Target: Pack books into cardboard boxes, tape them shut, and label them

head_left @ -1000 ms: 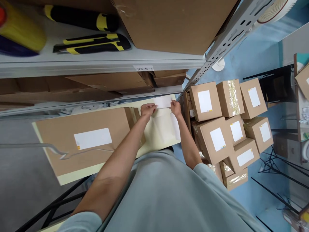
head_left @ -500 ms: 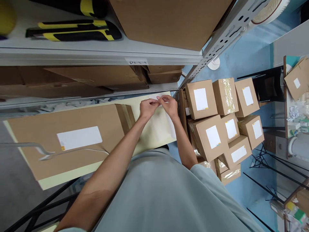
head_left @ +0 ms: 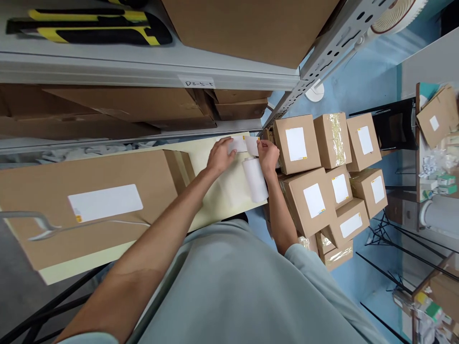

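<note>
My left hand (head_left: pixel 220 155) is at the left end of a small white label (head_left: pixel 238 144), its thumb and fingers closed on the edge. With a pinch, my right hand (head_left: pixel 268 155) holds another white label piece (head_left: pixel 252 145) with a small yellow-orange corner mark. The two pieces lie side by side; whether they are still joined I cannot tell. Beneath the right-hand piece is a white label roll (head_left: pixel 255 179), lying on the pale yellow tabletop (head_left: pixel 218 200). Left of my hands, a cardboard box (head_left: pixel 107 177) bears a large white label (head_left: pixel 105 202).
A shelf (head_left: pixel 150 71) crosses above my hands, with a yellow-black utility knife (head_left: pixel 96 27) and a large box (head_left: pixel 251 28) on it. Several labelled boxes (head_left: pixel 315 200) are stacked to the right. A cable (head_left: pixel 43 227) hangs in front of the left box.
My hands have moved apart, the right one to the right, with the white label pieces now stretched between them. The label roll shows more clearly. The view has shifted slightly.
</note>
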Available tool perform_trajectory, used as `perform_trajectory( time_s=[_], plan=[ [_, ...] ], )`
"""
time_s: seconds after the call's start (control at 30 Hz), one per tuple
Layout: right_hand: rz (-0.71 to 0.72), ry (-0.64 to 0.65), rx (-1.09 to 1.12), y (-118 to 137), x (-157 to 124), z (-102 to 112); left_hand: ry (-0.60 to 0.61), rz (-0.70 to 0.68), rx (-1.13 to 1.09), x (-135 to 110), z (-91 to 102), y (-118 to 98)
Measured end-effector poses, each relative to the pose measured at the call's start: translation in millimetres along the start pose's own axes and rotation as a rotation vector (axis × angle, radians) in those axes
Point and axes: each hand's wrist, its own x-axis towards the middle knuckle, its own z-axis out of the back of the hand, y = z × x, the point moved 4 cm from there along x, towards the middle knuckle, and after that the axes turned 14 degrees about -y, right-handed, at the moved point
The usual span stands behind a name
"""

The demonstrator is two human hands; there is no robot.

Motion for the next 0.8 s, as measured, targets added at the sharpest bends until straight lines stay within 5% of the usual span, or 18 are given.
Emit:
perform_trajectory(
  time_s=[0.2,0.4,0.8],
  plan=[
    [0.049,-0.033,-0.070,5,-4,15,0.251,-0.211,0.172,16,-35.1,-13],
    [0.129,-0.015,-0.356,23,-3,7,0.428,-0.262,0.410,19,-54.6,-17],
    [0.126,0.076,-0.528,33,5,-6,0.448,-0.195,0.434,20,-76.4,-1]
  ],
)
